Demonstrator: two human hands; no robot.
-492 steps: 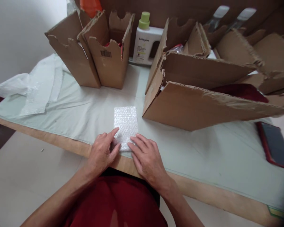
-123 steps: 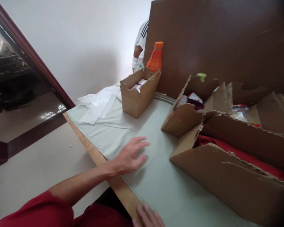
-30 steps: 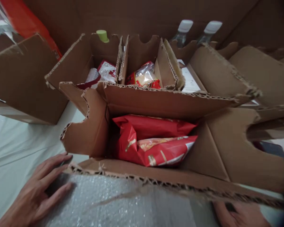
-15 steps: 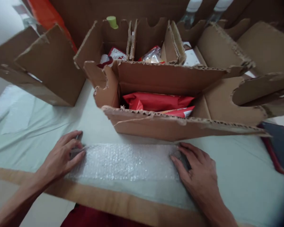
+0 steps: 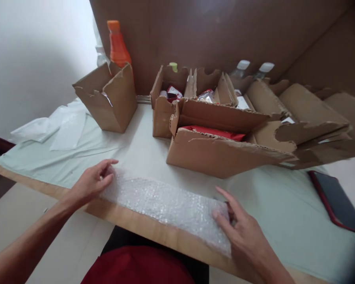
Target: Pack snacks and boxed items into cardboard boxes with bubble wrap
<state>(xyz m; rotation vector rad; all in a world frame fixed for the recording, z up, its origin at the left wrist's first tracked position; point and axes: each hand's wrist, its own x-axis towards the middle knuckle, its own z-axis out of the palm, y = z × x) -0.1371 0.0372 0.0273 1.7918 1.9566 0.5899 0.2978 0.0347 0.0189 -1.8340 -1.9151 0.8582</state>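
Note:
A long strip of bubble wrap point(image 5: 162, 205) stretches between my two hands at the table's front edge, its lower side overlapping the wooden rim. My left hand point(image 5: 91, 179) grips the strip's left end between thumb and fingers. At the right end, my right hand point(image 5: 236, 221) pinches the wrap with the thumb on top and the index finger stretched out. Just behind the strip stands an open cardboard box point(image 5: 225, 156) with a red packet point(image 5: 215, 132) inside.
Several cardboard bins with packets line the back. A separate carton point(image 5: 112, 102) stands left, before an orange bottle point(image 5: 118, 47). Clear plastic sheets point(image 5: 68, 130) lie at the far left. A dark phone point(image 5: 340, 201) lies at the right.
The view has shifted left and back, showing more wall and floor. The bubble wrap now slants down to the right and overlaps the table's front edge; both hands have moved with it.

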